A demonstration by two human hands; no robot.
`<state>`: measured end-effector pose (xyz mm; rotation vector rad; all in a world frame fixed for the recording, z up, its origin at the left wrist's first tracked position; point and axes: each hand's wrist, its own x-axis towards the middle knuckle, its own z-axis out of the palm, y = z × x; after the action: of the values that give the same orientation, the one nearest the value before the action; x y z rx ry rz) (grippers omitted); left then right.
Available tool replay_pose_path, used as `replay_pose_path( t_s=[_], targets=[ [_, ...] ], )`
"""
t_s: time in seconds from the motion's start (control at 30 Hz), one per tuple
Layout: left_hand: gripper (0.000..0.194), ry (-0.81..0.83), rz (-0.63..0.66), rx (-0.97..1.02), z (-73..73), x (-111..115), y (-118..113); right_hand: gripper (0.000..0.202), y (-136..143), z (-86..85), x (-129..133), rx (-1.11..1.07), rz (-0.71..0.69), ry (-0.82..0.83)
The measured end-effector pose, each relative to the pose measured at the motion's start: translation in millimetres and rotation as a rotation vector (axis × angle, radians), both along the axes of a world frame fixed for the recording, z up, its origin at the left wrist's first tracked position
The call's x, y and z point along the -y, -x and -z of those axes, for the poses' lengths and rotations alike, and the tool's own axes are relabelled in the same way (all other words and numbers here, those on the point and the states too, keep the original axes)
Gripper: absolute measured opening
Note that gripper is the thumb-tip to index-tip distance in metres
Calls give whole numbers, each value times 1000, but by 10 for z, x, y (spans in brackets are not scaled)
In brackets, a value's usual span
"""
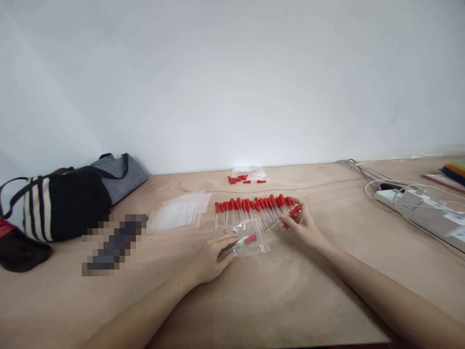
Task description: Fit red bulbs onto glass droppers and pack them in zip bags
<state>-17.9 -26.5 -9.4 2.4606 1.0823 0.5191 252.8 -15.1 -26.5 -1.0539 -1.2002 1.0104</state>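
Red rubber caps the dropper in the person's right hand, its slim clear stem slanting down to the left. From where I stand, thumb and fingers are pinched together on it near the bulb, so it lies across the fingertips, just beside the right end of a row of similar droppers. Those lie side by side, bulbs toward the wall, stems toward the person.

The left hand, fingers curled nearly closed, grips one end of a clear zip bag; a single bagged dropper shows inside, its bulb pointing away from that hand, its stem partly hidden by the fingers. The bag's other end, with its red line, is nearer the right hand.
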Motion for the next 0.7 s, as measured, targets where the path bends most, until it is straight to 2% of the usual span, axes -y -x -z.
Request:
replay_pose_path(
  t_s=[0.1, 0.3, 0.37, 0.43, 0.53, 0.7],
  targets=[
    [34, -12, 0, -6, -5, -45, -23, 64, 49, 34, 74, -44, -42, 32],
    [34, 1, -28, -9, -12, -53, -54, 44, 178, 12, 154, -180, -161, 174],
    [33, 4, -33, 11, -8, -50, -56, 39, 196, 26, 177, -157, -215, 208],
    [33, 6, -37, 33, -4, -51, -58, 35, 203, 56, 190, -18, -233, 185],
    [33, 7, -38, 46, -5, -57, -67, 29, 217, 103, 178, 258, -183, 84],
    [33, 17, -39, 45, -11, -64, -89, 17, 290, 110, 104, 518, -125, -9]
  ],
)
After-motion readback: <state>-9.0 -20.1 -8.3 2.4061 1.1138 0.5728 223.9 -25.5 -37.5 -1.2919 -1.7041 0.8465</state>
